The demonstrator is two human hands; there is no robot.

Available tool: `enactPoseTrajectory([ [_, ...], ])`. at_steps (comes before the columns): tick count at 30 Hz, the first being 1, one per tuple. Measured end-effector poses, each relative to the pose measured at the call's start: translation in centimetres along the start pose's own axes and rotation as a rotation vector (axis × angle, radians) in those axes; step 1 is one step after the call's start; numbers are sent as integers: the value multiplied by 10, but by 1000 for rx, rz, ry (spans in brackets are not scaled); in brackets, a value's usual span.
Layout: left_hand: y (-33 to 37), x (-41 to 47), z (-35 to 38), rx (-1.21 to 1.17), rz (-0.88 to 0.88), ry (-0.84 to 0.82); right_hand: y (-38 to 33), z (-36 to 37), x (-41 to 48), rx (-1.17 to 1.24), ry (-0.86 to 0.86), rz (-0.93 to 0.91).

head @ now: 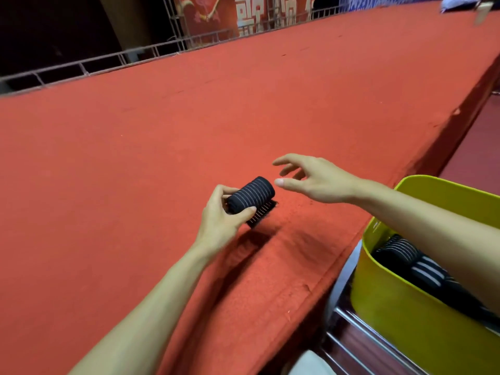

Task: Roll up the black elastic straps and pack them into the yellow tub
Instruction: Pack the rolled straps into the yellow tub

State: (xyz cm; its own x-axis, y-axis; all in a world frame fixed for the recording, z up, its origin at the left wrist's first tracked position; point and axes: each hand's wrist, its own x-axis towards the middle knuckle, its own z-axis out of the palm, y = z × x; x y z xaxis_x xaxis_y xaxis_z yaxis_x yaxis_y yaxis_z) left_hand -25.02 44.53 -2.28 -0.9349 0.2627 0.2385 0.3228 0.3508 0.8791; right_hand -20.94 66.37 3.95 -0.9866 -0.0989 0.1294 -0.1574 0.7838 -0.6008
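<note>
A black elastic strap with thin pale stripes, rolled into a thick cylinder (250, 194), is held just above the red table. My left hand (221, 216) grips the roll, thumb in front and fingers behind, and a short loose end hangs under it. My right hand (311, 180) hovers just right of the roll with its fingers spread and relaxed, holding nothing. The yellow tub (400, 309) stands off the table's near right edge, under my right forearm. Several rolled black straps (405, 262) lie inside it, partly hidden by that arm.
The long table wears a red cloth (216, 109); a metal rail (108, 60) runs along its far edge. The tub rests on a chrome-framed surface (359, 336) at the lower right. A pale bundle (460, 4) lies at the far right end.
</note>
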Motion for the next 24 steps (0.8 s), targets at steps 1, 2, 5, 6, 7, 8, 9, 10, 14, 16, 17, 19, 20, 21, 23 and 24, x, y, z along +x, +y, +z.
enactPoseTrajectory([
  [1,12,-7,-4,-48,14,-24,-4,-1,-5,39,-26,7],
  [2,27,-17,-8,-94,25,-47,-10,-4,-12,88,-55,9],
  [5,66,-40,-16,-180,64,-97,-24,-14,-39,328,-135,18],
  [6,76,-47,-18,-190,77,-100,-28,-18,-48,451,-149,16],
  [7,88,-55,-17,-189,88,-101,-32,-24,-60,570,-146,8],
  [8,97,-62,-15,-186,94,-102,-35,-30,-69,667,-128,-8],
  [9,107,-70,-10,-178,98,-104,-36,-36,-81,729,-98,-21],
  [10,113,-74,-6,-172,108,-104,-36,-41,-86,769,-76,-32],
  [14,140,-99,40,-170,136,-146,-12,-72,-132,799,-60,-8],
  [16,150,-108,67,-165,143,-202,7,-86,-156,771,-34,28],
  [17,153,-111,81,-151,150,-238,18,-93,-170,757,-11,50],
  [19,157,-113,106,-118,166,-319,36,-103,-193,747,21,95],
  [20,159,-113,115,-90,179,-364,44,-106,-201,745,34,119],
  [21,162,-113,126,-45,200,-420,54,-111,-211,733,50,151],
  [23,163,-112,140,99,234,-553,72,-115,-223,671,55,218],
  [24,163,-113,148,187,248,-623,82,-116,-229,626,53,256],
])
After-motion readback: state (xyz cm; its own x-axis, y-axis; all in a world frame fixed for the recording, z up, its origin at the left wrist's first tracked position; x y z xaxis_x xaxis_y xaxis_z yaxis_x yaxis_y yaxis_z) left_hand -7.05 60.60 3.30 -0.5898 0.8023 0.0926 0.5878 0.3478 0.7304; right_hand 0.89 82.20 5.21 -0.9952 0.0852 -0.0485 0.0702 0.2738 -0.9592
